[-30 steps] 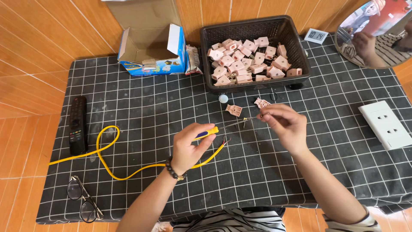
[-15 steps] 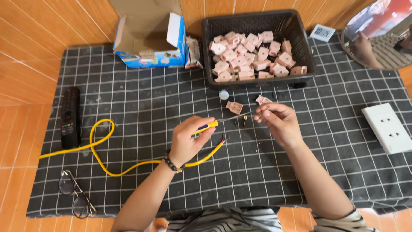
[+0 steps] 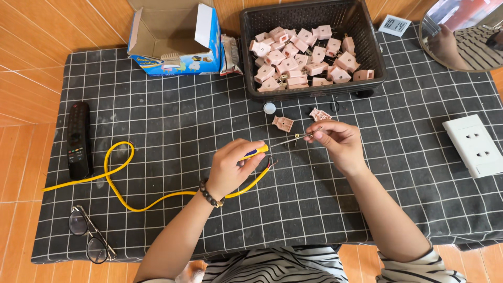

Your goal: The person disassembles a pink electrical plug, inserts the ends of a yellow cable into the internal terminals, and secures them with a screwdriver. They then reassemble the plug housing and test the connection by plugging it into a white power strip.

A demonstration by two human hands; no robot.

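So far we have the small yellow-and-blue-handled screwdriver [image 3: 255,152] gripped in our left hand [image 3: 230,169], fingers curled shut around the handle, its thin metal shaft reaching to the right toward our right hand [image 3: 338,142]. There the thumb and forefinger are pinched closed on a tiny brass-coloured metal part [image 3: 299,136], too small for us to tell just what it is. Both hands hover over the black cloth with a white grid [image 3: 157,105] that covers the table.

As we judge it, the work is at an early stage. One long yellow cable [image 3: 118,175] lies looped on the cloth, its stripped end with bare wires [image 3: 271,165] just beside our left hand and not yet joined to anything. Two pink plastic plug pieces [image 3: 283,123] lie loose and apart near the basket, the second [image 3: 319,113] just above our right hand, with one small white round cap [image 3: 269,108] beside them. Neither piece is closed up.

The black plastic mesh basket [image 3: 367,31] holds a heap of pink plug shells [image 3: 301,57], roughly twenty, though some hide others. We count one open blue cardboard box [image 3: 173,36], one black remote control [image 3: 78,139], one pair of spectacles [image 3: 89,236], one white wall socket plate [image 3: 474,145], one small digital clock [image 3: 394,24] and one round mirror [image 3: 463,36].
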